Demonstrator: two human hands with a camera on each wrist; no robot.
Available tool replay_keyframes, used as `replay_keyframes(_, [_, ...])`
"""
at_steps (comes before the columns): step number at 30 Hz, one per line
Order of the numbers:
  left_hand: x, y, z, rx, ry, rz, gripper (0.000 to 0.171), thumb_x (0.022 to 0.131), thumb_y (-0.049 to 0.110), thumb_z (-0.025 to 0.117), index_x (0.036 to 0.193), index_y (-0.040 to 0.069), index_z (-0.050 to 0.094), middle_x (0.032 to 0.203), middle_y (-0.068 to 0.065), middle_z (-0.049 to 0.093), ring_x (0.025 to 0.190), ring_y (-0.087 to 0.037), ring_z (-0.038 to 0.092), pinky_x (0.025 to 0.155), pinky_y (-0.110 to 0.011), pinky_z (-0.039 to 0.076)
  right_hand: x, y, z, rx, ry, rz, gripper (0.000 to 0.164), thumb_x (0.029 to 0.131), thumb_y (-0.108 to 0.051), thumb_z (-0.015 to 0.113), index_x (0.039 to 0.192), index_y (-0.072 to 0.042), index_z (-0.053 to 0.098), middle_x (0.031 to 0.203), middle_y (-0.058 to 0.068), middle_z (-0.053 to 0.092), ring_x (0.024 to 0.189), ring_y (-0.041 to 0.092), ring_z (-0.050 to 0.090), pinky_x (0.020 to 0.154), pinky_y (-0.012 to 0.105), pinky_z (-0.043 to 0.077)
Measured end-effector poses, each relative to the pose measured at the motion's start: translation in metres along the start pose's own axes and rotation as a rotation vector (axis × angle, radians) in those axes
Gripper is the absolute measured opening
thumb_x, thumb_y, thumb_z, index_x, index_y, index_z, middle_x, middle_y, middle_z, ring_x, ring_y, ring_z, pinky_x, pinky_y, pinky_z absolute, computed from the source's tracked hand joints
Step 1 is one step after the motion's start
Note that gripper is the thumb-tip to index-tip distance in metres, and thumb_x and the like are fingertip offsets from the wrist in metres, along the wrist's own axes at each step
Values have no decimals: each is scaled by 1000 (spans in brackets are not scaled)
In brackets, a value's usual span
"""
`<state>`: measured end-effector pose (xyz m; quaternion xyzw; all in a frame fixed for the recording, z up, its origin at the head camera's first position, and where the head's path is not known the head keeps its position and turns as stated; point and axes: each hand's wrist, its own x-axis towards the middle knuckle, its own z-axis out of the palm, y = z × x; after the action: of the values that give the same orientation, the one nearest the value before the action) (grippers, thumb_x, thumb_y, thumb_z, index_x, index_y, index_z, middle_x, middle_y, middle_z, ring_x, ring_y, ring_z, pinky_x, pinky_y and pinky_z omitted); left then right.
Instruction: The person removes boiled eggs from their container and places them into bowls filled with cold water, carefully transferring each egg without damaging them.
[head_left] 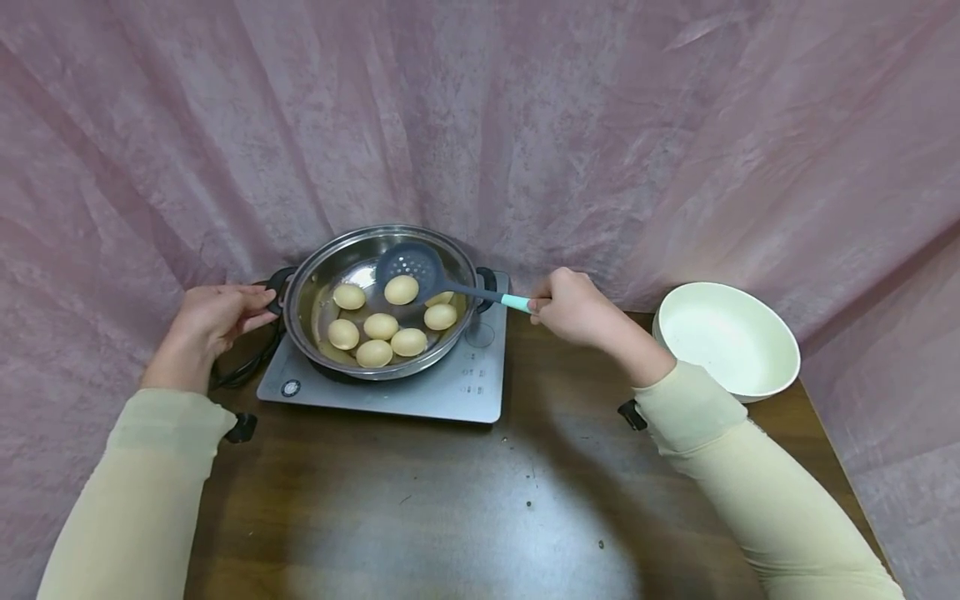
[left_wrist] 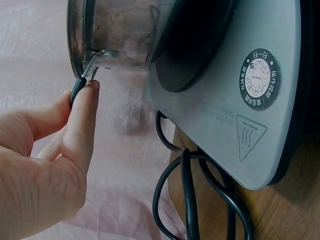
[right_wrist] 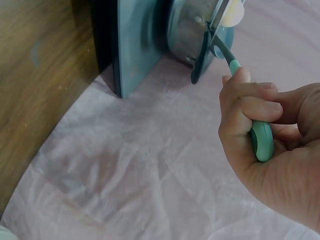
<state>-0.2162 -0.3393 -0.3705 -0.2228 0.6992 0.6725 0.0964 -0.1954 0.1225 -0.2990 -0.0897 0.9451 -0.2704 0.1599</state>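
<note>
My right hand (head_left: 572, 307) grips the mint-green handle (right_wrist: 262, 140) of a dark slotted skimmer (head_left: 423, 260). One egg (head_left: 401, 290) lies in the skimmer's bowl, over the steel pot (head_left: 382, 372). Several more pale brown eggs (head_left: 375, 353) sit in the pot, in shallow water. On the pot's left side, my left hand (head_left: 225, 315) pinches the black side handle (left_wrist: 77, 91) between thumb and fingers. The pot's other handle (head_left: 487, 287) is just below the skimmer's shaft. Part of one egg is hidden behind the skimmer.
Under the pot is a flat silver induction cooker (head_left: 450, 400) on a wooden table (head_left: 420, 500). Black cables (left_wrist: 187, 190) loop at its left. White bowls (head_left: 727, 342), seemingly stacked, stand at the right edge. A pink curtain (head_left: 480, 125) hangs close behind.
</note>
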Motion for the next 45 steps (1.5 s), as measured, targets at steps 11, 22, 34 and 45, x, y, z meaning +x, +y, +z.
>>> replay_keyframes(11, [1,-4,-4,4,-15,-1,10,85,13,70,93,20,69,101,9,59,77,-4,69,78,-20,59,-22,14,-23,-19,14,-13,24,95,-18,51,93,-8,72,88,4,72,56,13,39,47,21,34])
replay_keyframes(22, [5,-3,-6,78,2,-39,49,87,20,68,133,15,53,146,-5,36,78,1,68,78,-17,58,-48,40,-41,20,6,6,24,97,-17,50,92,-5,70,76,4,66,48,11,34,40,21,29])
replay_keyframes(34, [8,-3,-8,62,-1,-22,28,85,20,70,112,20,67,131,-2,46,77,-1,68,79,-19,59,-73,80,-60,103,6,56,25,97,-19,50,94,0,66,66,0,53,53,8,38,42,20,30])
replay_keyframes(45, [7,-1,-7,-46,-28,7,10,84,10,70,84,19,73,81,13,65,74,-6,70,75,-21,60,-107,124,-78,47,15,127,31,97,-28,50,96,-1,66,63,0,51,54,6,39,42,23,32])
